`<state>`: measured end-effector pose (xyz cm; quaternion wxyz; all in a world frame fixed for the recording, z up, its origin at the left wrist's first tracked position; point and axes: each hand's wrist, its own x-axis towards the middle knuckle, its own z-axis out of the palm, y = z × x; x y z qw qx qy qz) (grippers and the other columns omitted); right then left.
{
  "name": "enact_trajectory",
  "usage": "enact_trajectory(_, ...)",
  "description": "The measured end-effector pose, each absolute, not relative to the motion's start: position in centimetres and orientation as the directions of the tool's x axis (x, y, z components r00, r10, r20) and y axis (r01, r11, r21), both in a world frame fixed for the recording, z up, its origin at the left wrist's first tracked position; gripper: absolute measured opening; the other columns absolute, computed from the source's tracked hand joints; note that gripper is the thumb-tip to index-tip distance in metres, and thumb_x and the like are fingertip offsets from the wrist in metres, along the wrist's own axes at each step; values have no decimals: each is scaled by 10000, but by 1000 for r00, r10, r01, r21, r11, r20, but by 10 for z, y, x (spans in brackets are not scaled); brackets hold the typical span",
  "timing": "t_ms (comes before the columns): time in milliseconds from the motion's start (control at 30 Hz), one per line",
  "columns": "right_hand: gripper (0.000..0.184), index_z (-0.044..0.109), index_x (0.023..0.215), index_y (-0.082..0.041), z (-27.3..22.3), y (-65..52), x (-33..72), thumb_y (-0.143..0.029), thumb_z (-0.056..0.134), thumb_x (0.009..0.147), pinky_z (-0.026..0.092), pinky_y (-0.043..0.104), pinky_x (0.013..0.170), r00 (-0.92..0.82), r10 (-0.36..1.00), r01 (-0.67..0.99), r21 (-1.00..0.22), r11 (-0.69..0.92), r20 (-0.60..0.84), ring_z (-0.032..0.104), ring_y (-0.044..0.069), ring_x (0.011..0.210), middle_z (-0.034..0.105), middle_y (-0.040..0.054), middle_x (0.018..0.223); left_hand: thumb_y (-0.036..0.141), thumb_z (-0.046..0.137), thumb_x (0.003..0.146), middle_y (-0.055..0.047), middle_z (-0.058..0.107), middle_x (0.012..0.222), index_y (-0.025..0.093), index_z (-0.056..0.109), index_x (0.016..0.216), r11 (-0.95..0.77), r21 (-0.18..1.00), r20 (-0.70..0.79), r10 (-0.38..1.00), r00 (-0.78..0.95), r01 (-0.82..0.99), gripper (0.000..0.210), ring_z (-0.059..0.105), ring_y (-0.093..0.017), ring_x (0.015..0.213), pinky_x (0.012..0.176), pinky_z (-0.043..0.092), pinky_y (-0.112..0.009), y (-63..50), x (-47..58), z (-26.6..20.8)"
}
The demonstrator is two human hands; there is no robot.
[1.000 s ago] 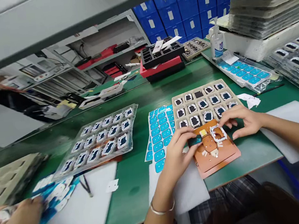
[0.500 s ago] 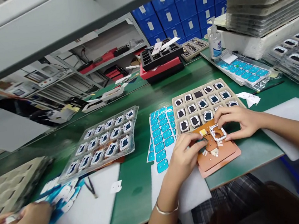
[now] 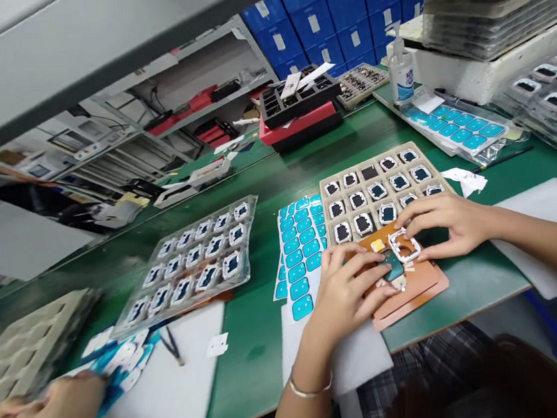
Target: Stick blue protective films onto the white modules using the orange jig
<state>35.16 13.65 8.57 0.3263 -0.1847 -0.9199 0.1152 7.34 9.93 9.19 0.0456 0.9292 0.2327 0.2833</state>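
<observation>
My left hand [image 3: 350, 284], with a bracelet at the wrist, has its fingertips on the left edge of a small dark teal plate [image 3: 394, 267]. That plate lies over the cut-out of an orange-brown fixture board [image 3: 419, 293]. My right hand [image 3: 439, 225] grips a white rounded-square frame [image 3: 404, 246] between thumb and fingers, just right of the plate. A yellow square [image 3: 378, 245] and small white pieces [image 3: 399, 282] sit on the board. Behind it stands a beige tray [image 3: 369, 188] with rows of white-framed dark parts.
Sheets of blue stickers [image 3: 296, 272] lie left of my left hand. At the lower left are a co-worker's hands [image 3: 55, 415], beside tweezers [image 3: 172, 346] and a clear tray [image 3: 189, 266] of framed parts. A pump bottle [image 3: 400, 71] and stacked trays [image 3: 492, 10] are at the right rear.
My left hand has shifted slightly and its fingers have spread; the dark teal plate now covers the bare cut-out on the board. My right hand keeps the white frame in nearly the same place.
</observation>
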Motion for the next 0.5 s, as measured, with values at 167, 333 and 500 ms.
enact_trajectory(167, 198, 680, 966, -171, 90, 134, 349, -338, 692, 860, 537, 356, 772, -693, 395, 236, -327, 915, 604, 662, 196, 883, 713, 102, 1057, 534, 538, 945, -73, 709, 1136, 220, 676, 1126, -869, 265, 423, 494, 760, 418, 388, 522, -268, 1088, 908, 383, -445, 96, 72, 94)
enact_trajectory(333, 195, 697, 923, -189, 87, 127, 334, -342, 748, 814, 503, 377, 751, -604, 441, 213, -398, 892, 664, 590, 203, 864, 736, 87, 1029, 556, 646, 871, -54, 722, 1038, 230, 669, 1034, -804, 323, 525, 592, 612, 500, 365, 542, -263, 1038, 902, 399, -450, 93, 74, 95)
enact_trajectory(500, 199, 704, 911, -187, 78, 118, 319, -350, 756, 811, 489, 380, 761, -568, 491, 232, -444, 866, 661, 552, 208, 890, 743, 85, 1053, 616, 719, 777, -86, 670, 1155, 231, 604, 1180, -721, 381, 516, 685, 514, 579, 570, 517, -280, 1083, 934, 421, -483, 92, 74, 93)
